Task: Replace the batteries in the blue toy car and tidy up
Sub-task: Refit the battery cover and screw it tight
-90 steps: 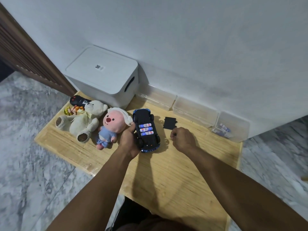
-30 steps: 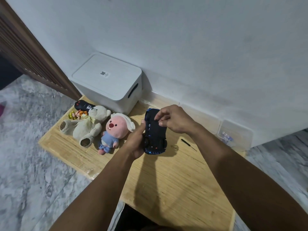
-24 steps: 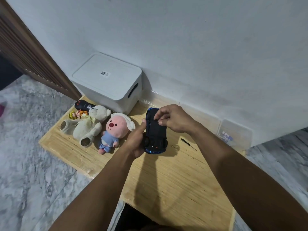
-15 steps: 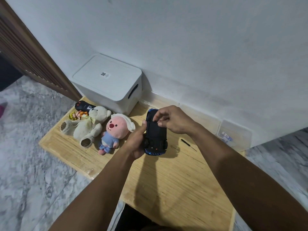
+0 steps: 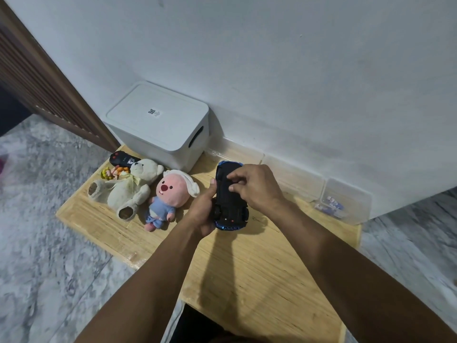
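The car [image 5: 230,196] is held belly-up just above the table [image 5: 247,268], beside the pink plush [image 5: 170,194]. The left hand [image 5: 202,214] wraps its near side, thumb along the edge; the right hand [image 5: 254,186] has curled fingertips pressing the dark underside, seemingly seating the battery cover. The likely slip: uneven pressure leaves the cover cocked, or the car twists out of the left grip. Its long axis runs away from the person toward the wall; which end is the front cannot be told.
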